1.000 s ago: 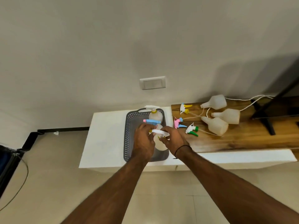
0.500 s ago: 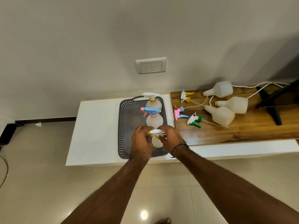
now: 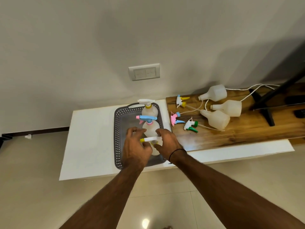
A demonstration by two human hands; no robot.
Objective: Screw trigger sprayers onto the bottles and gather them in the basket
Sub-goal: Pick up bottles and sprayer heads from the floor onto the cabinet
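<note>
A: Hands status?
B: Left hand [image 3: 134, 148] and right hand [image 3: 166, 142] are flanking the nearest bottle [image 3: 155, 152], fingers spread, barely touching its white sprayer [image 3: 150, 139].
A: Bottle location?
B: Sitting in the grey basket [image 3: 117, 138], two more assembled ones behind it.

We see a white surface [image 3: 92, 138] carrying a grey basket [image 3: 118, 138] and, to its right, a wooden board [image 3: 247, 129]; on the board lie three capless bottles [image 3: 216, 119] and three loose trigger sprayers [image 3: 190, 125], well apart from the basket
</note>
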